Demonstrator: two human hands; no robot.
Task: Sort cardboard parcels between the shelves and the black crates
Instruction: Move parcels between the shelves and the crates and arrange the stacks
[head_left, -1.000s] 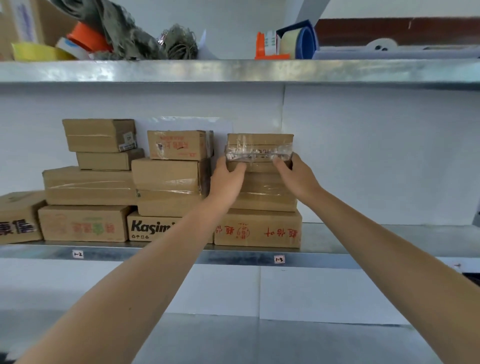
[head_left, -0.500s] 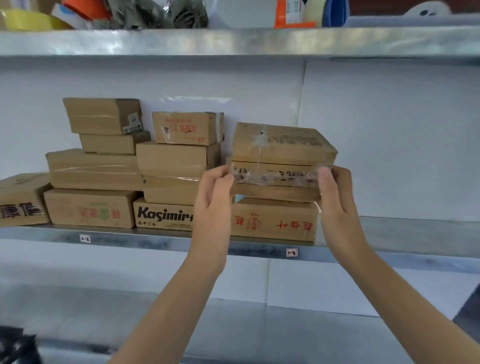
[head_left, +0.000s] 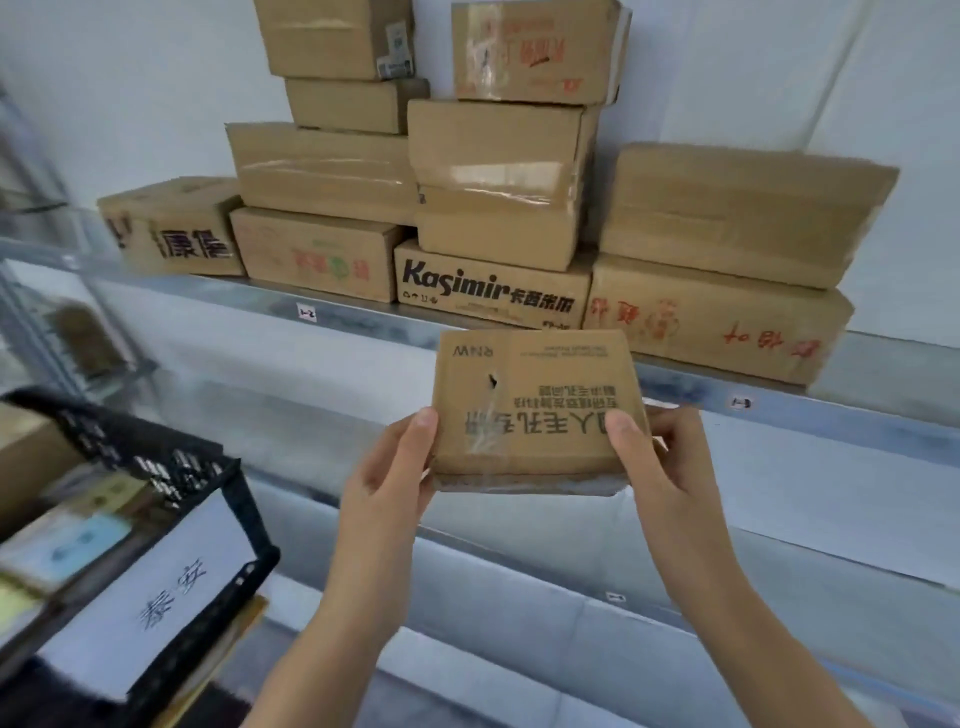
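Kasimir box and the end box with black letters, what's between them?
In the head view, a cardboard box with faded red and green print sits between the Kasimir box and the black-lettered end box.

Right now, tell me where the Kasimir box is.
In the head view, the Kasimir box sits mid-frame on the shelf, between the red-and-green printed box and the long red-lettered box, just above the held parcel.

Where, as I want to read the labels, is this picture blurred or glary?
Head view: the black crate and left edge are motion-smeared; the parcel and Kasimir box read fairly sharp; tape on the box above it glares.
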